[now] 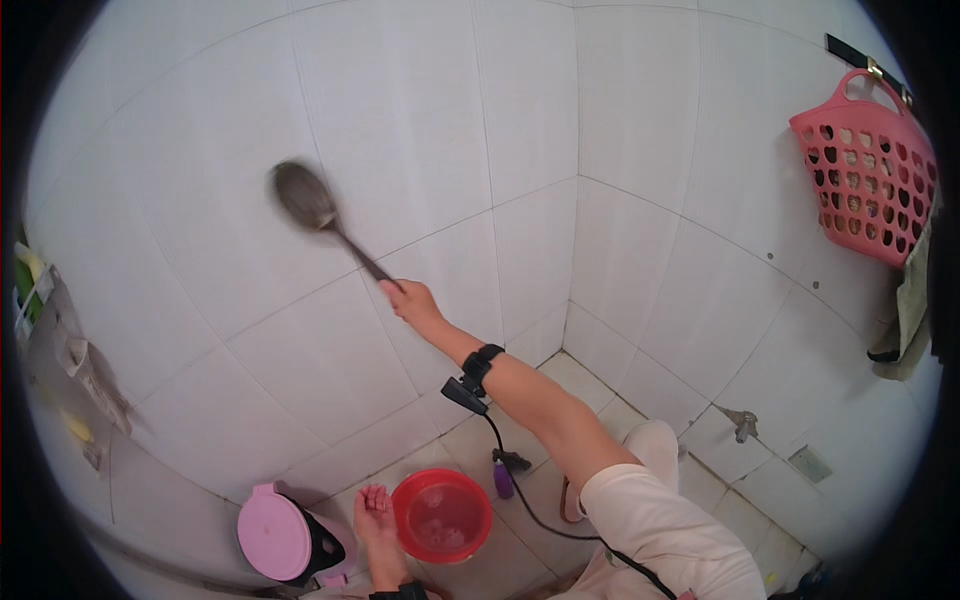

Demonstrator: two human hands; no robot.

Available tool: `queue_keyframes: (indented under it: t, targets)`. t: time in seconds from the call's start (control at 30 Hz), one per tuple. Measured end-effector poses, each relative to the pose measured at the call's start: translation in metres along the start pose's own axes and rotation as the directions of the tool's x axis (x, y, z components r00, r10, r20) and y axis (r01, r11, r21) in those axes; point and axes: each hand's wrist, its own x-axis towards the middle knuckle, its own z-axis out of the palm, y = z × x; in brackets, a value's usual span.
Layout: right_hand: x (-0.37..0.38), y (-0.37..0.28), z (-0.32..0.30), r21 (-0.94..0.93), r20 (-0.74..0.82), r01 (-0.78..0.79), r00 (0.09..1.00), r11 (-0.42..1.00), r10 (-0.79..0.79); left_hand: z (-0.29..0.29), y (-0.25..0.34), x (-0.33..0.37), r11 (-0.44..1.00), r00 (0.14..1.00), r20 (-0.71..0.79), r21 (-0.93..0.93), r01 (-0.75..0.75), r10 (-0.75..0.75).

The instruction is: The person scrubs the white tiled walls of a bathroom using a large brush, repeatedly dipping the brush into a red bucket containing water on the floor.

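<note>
brush [319, 208] is up by the white tiled wall [420, 130], upper l. of our r. hand [410, 303]; its head is blurred, so we can't tell if it touches the tile or sits just off it. key relation: head vs. wall, w/ the handle's long axis running diag. from our r. fist up & to the l., approx. in line w/ our forearm. r. hand is the nearer by far, being on the handle's lower end; our l. hand [374, 515] is down low, well apart from it.

pose: r. fingers clamped round the handle end, arm reaching long from lower r., elbow nearly straight, black strap [484, 360] near the wrist. l. hand is palm up, fingers a bit curled & apart from the palm, nothing seen in it. it's betw. the red basin [470, 484] & the pink-lidded bin [275, 537], just beside the basin's l. rim; can't tell if touching. we see a purple bottle [502, 482] just r. of the basin, & a pink basket [850, 112] hanging far r., well apart from both hands.
</note>
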Motion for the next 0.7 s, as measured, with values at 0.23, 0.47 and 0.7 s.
queue_keyframes:
  t: [0.23,0.47,0.7]
  targets:
    - [0.070,-0.009,-0.074,-0.099,-0.229,0.081,0.968,0.992,-0.102,-0.011,0.009,-0.003,0.999,0.997,-0.071,-0.011,-0.042,0.041]
    - [0.062,0.016,-0.143,0.762,-0.193,-0.159,0.870,0.627,0.454,-0.008,-0.011,0.006,0.999,0.999,0.038,-0.028,0.032,-0.031]
    - [-0.011,0.056,-0.012,0.179,-0.080,-0.196,0.974,0.964,0.212,0.020,-0.029,0.005,0.998,0.997,0.057,0.032,0.048,-0.050]
